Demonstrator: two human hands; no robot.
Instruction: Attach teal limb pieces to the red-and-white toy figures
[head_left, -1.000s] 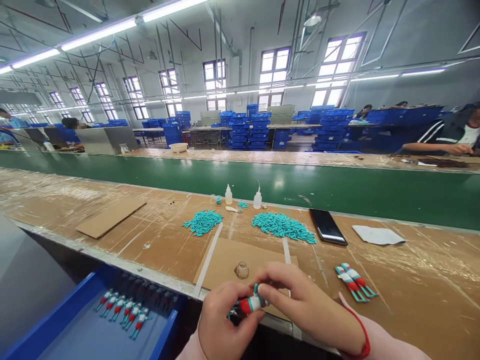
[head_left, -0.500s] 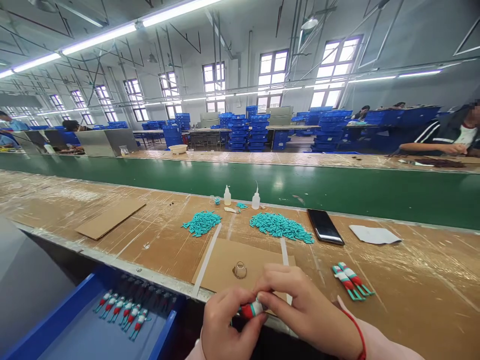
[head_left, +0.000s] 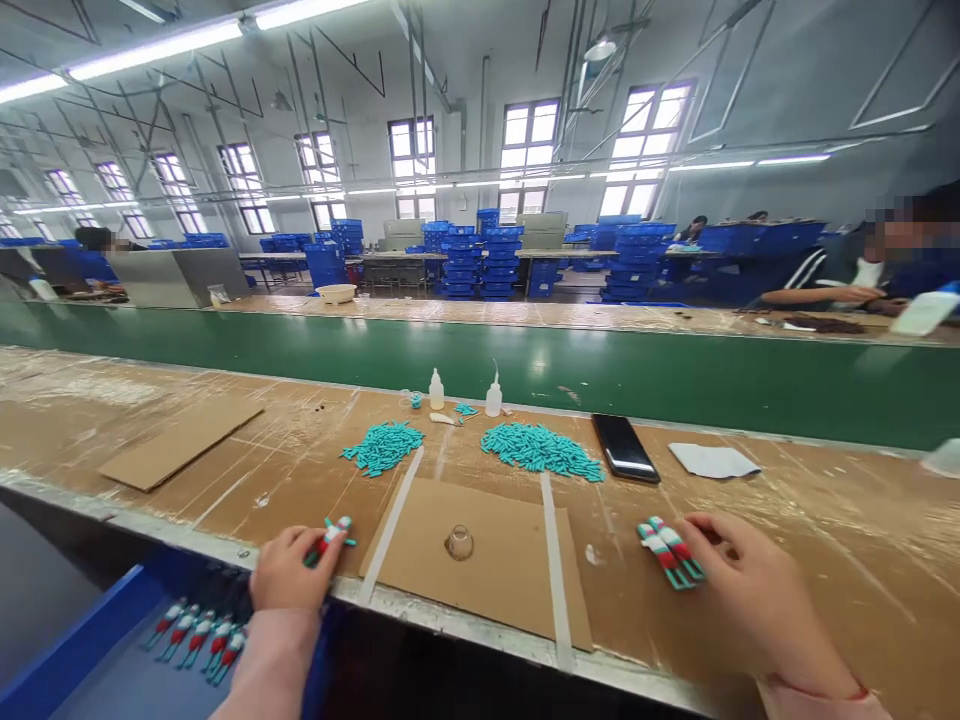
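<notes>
My left hand [head_left: 289, 570] grips a small doll figure [head_left: 334, 532] in white, red and turquoise at the table's front edge, left of a cardboard sheet [head_left: 502, 590]; its fingers partly cover the doll. Two similar doll figures [head_left: 670, 552] lie side by side on the right of the table. Beside them is my right hand [head_left: 750, 575], fingers bent and a gap showing between thumb and fingers, fingertips close to the nearer doll's edge. Whether they touch it I cannot tell. A small clear cup [head_left: 460, 541] stands on the cardboard.
Two heaps of turquoise pieces [head_left: 540, 450] lie behind the cardboard, with two small squeeze bottles [head_left: 493, 397] beyond. A phone [head_left: 625, 447] and white cloth [head_left: 714, 460] lie to the right. Several dolls lie in a blue bin [head_left: 90, 635] below left. A green belt [head_left: 300, 345] crosses behind.
My hands have parted from the middle. The left moved left with the doll, and the right moved right to the two dolls. The camera view has shifted, too.
</notes>
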